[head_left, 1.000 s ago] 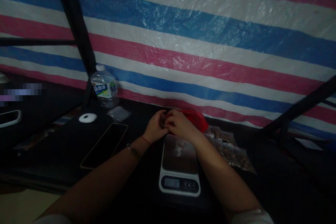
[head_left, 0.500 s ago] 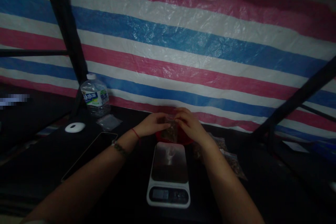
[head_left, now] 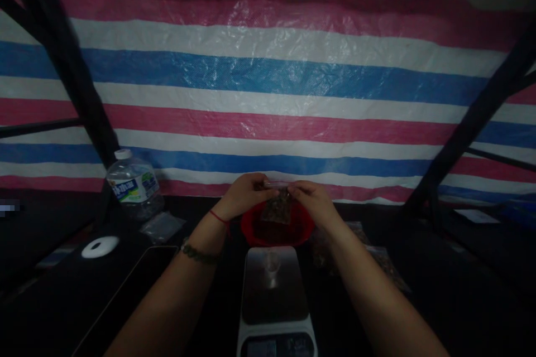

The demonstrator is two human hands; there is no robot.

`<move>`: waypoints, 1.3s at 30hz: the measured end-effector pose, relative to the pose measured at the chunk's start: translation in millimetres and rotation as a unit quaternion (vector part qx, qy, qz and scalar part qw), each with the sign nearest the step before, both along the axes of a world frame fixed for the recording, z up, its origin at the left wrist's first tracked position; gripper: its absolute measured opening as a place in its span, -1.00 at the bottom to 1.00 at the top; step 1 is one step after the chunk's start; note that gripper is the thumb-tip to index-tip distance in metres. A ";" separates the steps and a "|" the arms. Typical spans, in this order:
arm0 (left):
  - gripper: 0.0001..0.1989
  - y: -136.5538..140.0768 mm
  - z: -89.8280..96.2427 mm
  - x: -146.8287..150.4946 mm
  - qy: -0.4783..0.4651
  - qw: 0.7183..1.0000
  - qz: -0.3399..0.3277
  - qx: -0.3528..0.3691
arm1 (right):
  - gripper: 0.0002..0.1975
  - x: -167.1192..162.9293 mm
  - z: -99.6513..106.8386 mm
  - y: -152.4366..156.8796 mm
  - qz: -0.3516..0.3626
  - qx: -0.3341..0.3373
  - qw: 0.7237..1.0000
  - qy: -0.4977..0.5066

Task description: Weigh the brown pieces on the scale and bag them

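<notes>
A clear zip bag with small brown bits in it hangs upright between my two hands. My left hand pinches its top left corner, and my right hand grips the top right corner. Behind and below the bag is a red bowl, its contents too dark to make out. Just in front of the bowl lies a white kitchen scale with a bare metal plate. Partly hidden by my right forearm, several filled zip bags lie on the dark table.
At the left stand a large clear bottle, flat empty-looking plastic bags, a white oval object and a dark tablet-like slab. A striped plastic sheet hangs behind, between dark metal posts. A white paper lies far right.
My view has tilted up and levelled. Both hands now stretch the bag's top edge flat between them, the right hand having shifted rightward, so more of the red bowl shows.
</notes>
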State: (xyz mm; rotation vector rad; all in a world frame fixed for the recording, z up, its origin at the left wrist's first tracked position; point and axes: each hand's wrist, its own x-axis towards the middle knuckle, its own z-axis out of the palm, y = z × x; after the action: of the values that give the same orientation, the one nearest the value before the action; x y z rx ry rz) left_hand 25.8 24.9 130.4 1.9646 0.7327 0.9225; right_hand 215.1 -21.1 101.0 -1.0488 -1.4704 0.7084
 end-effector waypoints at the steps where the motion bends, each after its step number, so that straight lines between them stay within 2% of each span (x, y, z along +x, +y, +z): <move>1: -0.70 1.5 -2.9 -1.0 0.002 1.000 0.003 0.000 | -0.76 1.1 -1.8 2.0 -0.001 -0.007 1.000 0.007; 5: -0.71 9.3 -11.1 -5.2 -0.001 1.000 -0.008 -0.013 | -0.78 4.7 -5.9 6.3 -0.001 -0.023 0.999 0.032; 8: -0.74 11.9 -12.5 -8.4 0.007 1.000 0.025 0.004 | -0.79 5.3 -5.0 5.4 -0.016 -0.022 0.999 0.035; 12: -0.76 10.5 -10.4 -13.1 0.043 0.997 0.059 0.040 | -0.80 4.5 -3.2 3.3 -0.025 -0.022 0.999 0.036; 18: -0.76 6.8 -7.7 -15.7 0.031 0.998 0.052 0.020 | -0.84 4.1 -2.7 1.9 -0.024 -0.018 0.999 0.031; 24: -0.79 -4.1 -1.4 -10.1 0.024 0.992 0.101 0.070 | -0.81 0.0 0.8 -1.4 -0.014 -0.017 0.999 0.044; 31: -0.76 -11.9 -0.3 -7.3 0.006 0.994 0.083 0.067 | -0.81 -1.7 1.8 -3.6 -0.013 0.002 0.999 0.051; 36: -0.81 -12.6 -1.5 -5.9 0.027 0.991 0.103 0.082 | -0.79 -4.0 4.0 -6.6 -0.020 0.000 0.999 0.039; 39: -0.78 -16.9 -1.9 -3.5 0.010 0.995 0.079 0.067 | -0.82 -3.8 5.0 -7.4 -0.022 0.012 0.999 0.028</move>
State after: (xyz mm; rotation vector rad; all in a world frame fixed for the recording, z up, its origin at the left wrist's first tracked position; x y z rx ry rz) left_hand 22.3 8.1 128.5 2.0585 0.8674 1.0712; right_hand 211.2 -28.5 106.0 -1.0324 -1.4010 0.6823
